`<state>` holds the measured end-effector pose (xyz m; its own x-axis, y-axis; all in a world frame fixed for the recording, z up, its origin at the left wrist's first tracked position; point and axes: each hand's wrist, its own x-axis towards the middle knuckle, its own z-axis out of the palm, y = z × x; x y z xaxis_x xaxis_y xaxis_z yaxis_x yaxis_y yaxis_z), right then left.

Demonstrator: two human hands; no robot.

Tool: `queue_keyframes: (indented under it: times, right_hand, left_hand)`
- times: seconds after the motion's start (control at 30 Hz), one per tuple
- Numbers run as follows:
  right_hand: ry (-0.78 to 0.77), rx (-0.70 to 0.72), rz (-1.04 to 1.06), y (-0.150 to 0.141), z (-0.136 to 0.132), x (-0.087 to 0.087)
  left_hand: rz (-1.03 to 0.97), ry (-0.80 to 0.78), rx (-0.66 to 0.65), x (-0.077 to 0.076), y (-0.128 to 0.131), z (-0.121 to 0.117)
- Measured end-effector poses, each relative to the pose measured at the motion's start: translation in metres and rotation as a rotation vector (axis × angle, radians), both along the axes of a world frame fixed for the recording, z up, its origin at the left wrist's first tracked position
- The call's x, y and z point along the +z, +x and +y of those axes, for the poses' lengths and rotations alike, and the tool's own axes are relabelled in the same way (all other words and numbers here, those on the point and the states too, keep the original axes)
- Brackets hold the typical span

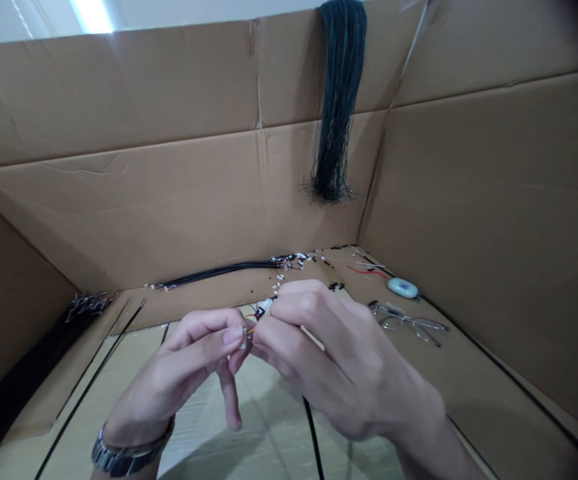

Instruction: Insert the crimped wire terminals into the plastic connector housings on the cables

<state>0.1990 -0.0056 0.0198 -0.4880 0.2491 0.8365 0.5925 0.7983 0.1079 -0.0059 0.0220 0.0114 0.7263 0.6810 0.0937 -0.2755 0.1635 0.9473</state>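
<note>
Near the centre of the head view, my left hand (189, 360) pinches a small white connector (244, 338) between thumb and forefinger, its other fingers loosely bent. Thin orange and yellow wires (251, 331) come out of the connector toward my right hand (329, 353). That hand is closed, its fingertips pressed together on the wire ends right beside the connector. A black cable (313, 437) hangs below my right hand; its upper end is hidden behind the fingers. Just beyond both hands lies a small pile of white and dark bits (263, 308), partly covered by my knuckles.
Cardboard walls (169, 187) surround the work surface. A dark wire bundle (339, 100) hangs over the back wall. Black cables (223, 269) lie along its foot, and a thicker bundle (23, 373) lies left. Glasses (411, 322) and a light blue oval case (403, 287) rest right.
</note>
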Motion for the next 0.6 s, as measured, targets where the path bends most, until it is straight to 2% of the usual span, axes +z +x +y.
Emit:
queue_keyframes:
  times: [0.23,0.6]
  right_hand:
    - [-0.038,-0.003,0.000,0.000,0.003,-0.001]
    - [-0.017,-0.034,-0.026,0.001,0.007,-0.002]
  left_hand:
    - [-0.107,-0.146,-0.094,-0.001,0.002,0.002]
    - [-0.087,-0.162,-0.066,0.002,0.011,0.006]
